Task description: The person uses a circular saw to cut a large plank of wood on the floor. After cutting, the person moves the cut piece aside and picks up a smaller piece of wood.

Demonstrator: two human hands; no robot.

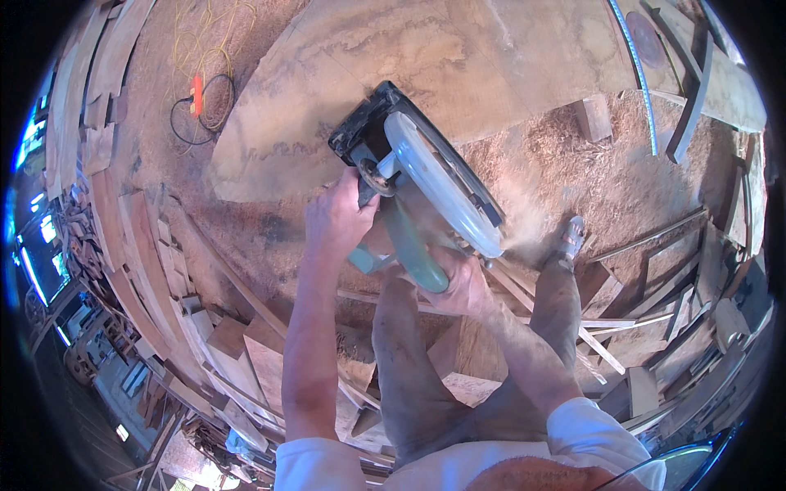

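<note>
Where the saw (434, 184) rests: mid-scene, across the near edge of a wide wooden board (311, 74), its white guard slanting from far left to near right.
Left hand (340, 209): clamped on the front knob (376, 176), at the saw's left side.
Right hand (463, 282): wrapped around the near end of the green rear handle (405, 237); whether a finger presses the trigger is hidden.
Dust (517, 237): a pale haze just beside the guard's near right end, so the blade is probably turning, though it cannot be made out.
Kickback: if the board sagged and pinched the blade, the saw could jump back toward the left leg (405, 335), close behind it.
Right foot (573, 233): apart from the saw, right of the haze; flung chips could hit it.
Wood strips (602, 352): loose near the right leg (557, 303); stepping on one could cost balance and twist the saw.
Block (594, 121): right, near the board's edge.
Tape measure (643, 78): far right.
Cord (205, 49): yellow loops at the far left, beside an orange socket (196, 96); if it feeds the saw, which cannot be traced, a snag could tug it.
</note>
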